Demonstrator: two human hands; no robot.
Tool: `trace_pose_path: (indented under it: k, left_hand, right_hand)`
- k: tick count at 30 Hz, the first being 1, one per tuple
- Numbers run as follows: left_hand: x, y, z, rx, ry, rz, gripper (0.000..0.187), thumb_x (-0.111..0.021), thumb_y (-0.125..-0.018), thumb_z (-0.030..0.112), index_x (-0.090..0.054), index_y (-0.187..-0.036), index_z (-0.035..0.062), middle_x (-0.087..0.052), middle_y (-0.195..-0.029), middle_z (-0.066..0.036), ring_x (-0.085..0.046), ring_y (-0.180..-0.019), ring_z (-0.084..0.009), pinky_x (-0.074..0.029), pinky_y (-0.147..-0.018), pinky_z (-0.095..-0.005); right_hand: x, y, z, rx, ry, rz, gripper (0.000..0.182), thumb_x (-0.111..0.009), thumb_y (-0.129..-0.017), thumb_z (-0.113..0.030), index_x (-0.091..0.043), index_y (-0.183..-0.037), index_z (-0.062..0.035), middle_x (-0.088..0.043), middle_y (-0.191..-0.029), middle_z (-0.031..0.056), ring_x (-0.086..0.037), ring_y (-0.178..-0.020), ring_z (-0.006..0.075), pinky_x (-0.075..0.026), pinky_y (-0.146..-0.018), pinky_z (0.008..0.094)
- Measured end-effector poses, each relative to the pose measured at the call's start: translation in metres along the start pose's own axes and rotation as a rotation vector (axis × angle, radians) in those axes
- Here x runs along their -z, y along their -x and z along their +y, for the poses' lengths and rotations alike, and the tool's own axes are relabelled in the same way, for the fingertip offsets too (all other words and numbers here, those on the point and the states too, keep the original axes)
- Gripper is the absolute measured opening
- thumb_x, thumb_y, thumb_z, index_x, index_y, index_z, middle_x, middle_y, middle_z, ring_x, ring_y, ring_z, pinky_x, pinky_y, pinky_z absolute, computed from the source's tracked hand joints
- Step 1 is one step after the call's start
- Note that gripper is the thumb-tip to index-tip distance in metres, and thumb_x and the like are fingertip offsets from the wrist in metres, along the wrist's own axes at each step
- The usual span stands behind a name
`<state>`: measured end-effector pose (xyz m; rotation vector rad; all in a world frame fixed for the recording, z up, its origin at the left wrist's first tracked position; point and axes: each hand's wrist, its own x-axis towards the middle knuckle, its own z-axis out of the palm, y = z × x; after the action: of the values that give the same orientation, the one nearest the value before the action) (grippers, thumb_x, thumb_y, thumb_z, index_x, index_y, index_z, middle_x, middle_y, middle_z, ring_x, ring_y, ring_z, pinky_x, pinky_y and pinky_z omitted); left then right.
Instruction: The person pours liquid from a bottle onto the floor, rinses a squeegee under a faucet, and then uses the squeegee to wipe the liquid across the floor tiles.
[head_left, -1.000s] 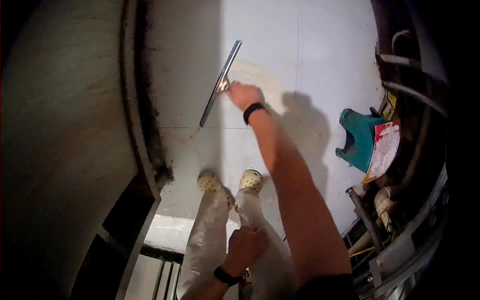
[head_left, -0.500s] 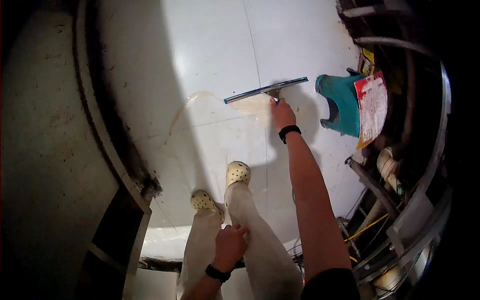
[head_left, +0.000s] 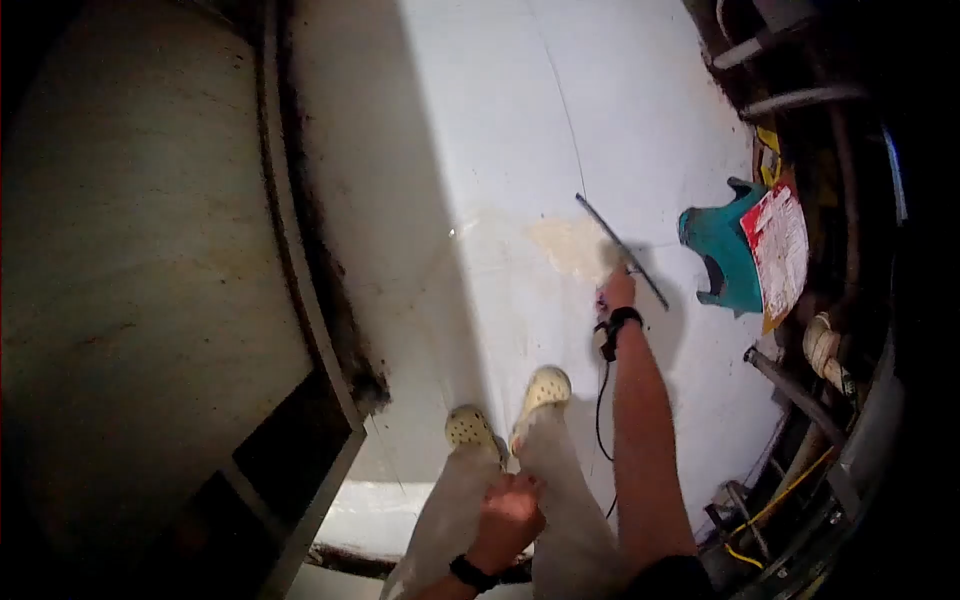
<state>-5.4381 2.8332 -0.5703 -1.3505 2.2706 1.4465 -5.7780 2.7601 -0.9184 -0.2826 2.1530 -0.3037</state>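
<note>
My right hand is closed around the handle of a squeegee. Its long, thin blade slants from upper left to lower right above the pale floor. A cream-coloured wet patch lies just left of the blade, with fainter wet streaks farther left. My left hand hangs in front of my light trousers with its fingers curled, and I see nothing in it. A black cable hangs beside my right forearm.
My perforated cream clogs stand on the floor below the patch. To the right is a teal plastic piece with a red-and-white panel. Dark pipes and cables line the right side; a stained wall panel borders the left.
The squeegee has swung from nearly level to a steep slant, with my right hand turned and nearer my feet. The curved wet trail has smeared. The whole view has shifted.
</note>
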Motion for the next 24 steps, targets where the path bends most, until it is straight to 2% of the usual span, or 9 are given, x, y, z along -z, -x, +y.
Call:
trace_pose_path:
  k: [1, 2, 3, 5, 9, 11, 16, 20, 24]
  left_hand:
    - [0.001, 0.001, -0.004, -0.009, 0.023, 0.026, 0.039, -0.060, -0.067, 0.002, -0.066, -0.104, 0.0092, -0.063, -0.102, -0.012, -0.061, -0.098, -0.0316, -0.050, -0.086, -0.0431]
    - [0.007, -0.002, -0.005, -0.103, 0.009, 0.134, 0.031, -0.060, -0.063, 0.007, -0.064, -0.094, 0.0101, -0.060, -0.095, -0.006, -0.059, -0.086, -0.0266, -0.049, -0.072, -0.0392]
    - [0.007, -0.002, -0.002, -0.099, 0.001, 0.130, 0.031, -0.060, -0.063, 0.007, -0.064, -0.094, 0.0101, -0.060, -0.095, -0.006, -0.059, -0.086, -0.0266, -0.049, -0.072, -0.0392]
    - [-0.001, 0.009, -0.007, -0.090, 0.014, 0.112, 0.032, -0.060, -0.064, 0.006, -0.064, -0.095, 0.0107, -0.060, -0.096, -0.007, -0.059, -0.085, -0.0272, -0.049, -0.070, -0.0399]
    - [-0.008, 0.025, -0.014, -0.066, -0.060, 0.070, 0.029, -0.061, -0.068, 0.012, -0.064, -0.096, 0.0098, -0.061, -0.096, -0.008, -0.058, -0.086, -0.0289, -0.049, -0.070, -0.0415]
    - [-0.004, 0.031, -0.016, -0.050, -0.012, 0.001, 0.031, -0.062, -0.073, 0.022, -0.065, -0.101, 0.0086, -0.063, -0.097, -0.011, -0.058, -0.087, -0.0303, -0.049, -0.071, -0.0426]
    - [0.001, 0.035, -0.001, 0.102, 0.213, 0.114, 0.032, -0.062, -0.074, 0.027, -0.064, -0.099, 0.0074, -0.062, -0.092, -0.012, -0.058, -0.088, -0.0305, -0.049, -0.073, -0.0422]
    - [-0.021, 0.047, 0.005, 0.169, -0.033, -0.220, 0.030, -0.062, -0.071, 0.020, -0.065, -0.099, 0.0083, -0.061, -0.091, -0.009, -0.058, -0.090, -0.0286, -0.049, -0.077, -0.0396]
    - [-0.034, 0.057, 0.025, 0.226, 0.016, -0.191, 0.032, -0.061, -0.068, 0.016, -0.066, -0.099, 0.0107, -0.062, -0.094, -0.007, -0.059, -0.092, -0.0271, -0.049, -0.079, -0.0385]
  right_hand:
    - [-0.017, 0.006, -0.021, -0.013, -0.150, 0.019, 0.032, -0.044, -0.100, -0.027, -0.046, -0.120, -0.0023, -0.063, -0.083, 0.0136, -0.063, -0.069, 0.0259, -0.055, -0.054, 0.0400]
    - [-0.034, 0.014, -0.043, -0.023, -0.300, 0.040, 0.034, -0.041, -0.102, -0.032, -0.046, -0.117, -0.0016, -0.063, -0.082, 0.0128, -0.062, -0.064, 0.0251, -0.055, -0.050, 0.0395]
    - [-0.045, 0.036, -0.082, -0.221, -0.789, 0.026, 0.039, -0.038, -0.102, -0.037, -0.046, -0.114, -0.0010, -0.063, -0.080, 0.0131, -0.062, -0.060, 0.0246, -0.054, -0.046, 0.0383]
    - [-0.081, 0.047, -0.131, -0.307, -0.780, -0.060, 0.031, -0.042, -0.098, -0.032, -0.049, -0.118, -0.0086, -0.062, -0.096, 0.0137, -0.066, -0.068, 0.0270, -0.055, -0.049, 0.0491]
    - [-0.147, 0.114, -0.214, -0.118, -0.339, -0.195, 0.041, -0.040, -0.099, -0.035, -0.061, -0.095, -0.0001, -0.067, -0.089, 0.0142, -0.068, -0.082, 0.0293, -0.055, -0.071, 0.0507]
    - [-0.211, 0.123, -0.215, 0.190, 0.066, 0.079, 0.041, -0.041, -0.098, -0.030, -0.066, -0.088, 0.0013, -0.068, -0.088, 0.0159, -0.069, -0.083, 0.0286, -0.056, -0.076, 0.0416]
    - [-0.300, 0.156, -0.151, 0.917, 0.530, 0.132, 0.032, -0.040, -0.100, -0.024, -0.066, -0.100, -0.0044, -0.068, -0.090, 0.0152, -0.067, -0.083, 0.0324, -0.053, -0.078, 0.0425]
    - [-0.270, 0.152, -0.113, 1.062, 0.785, 0.041, 0.031, -0.044, -0.098, -0.031, -0.064, -0.103, -0.0078, -0.069, -0.090, 0.0131, -0.067, -0.082, 0.0337, -0.053, -0.076, 0.0437]
    - [-0.155, 0.132, -0.122, 0.690, 0.812, -0.074, 0.043, -0.051, -0.092, -0.049, -0.060, -0.101, -0.0080, -0.070, -0.092, 0.0134, -0.068, -0.085, 0.0344, -0.053, -0.073, 0.0470]
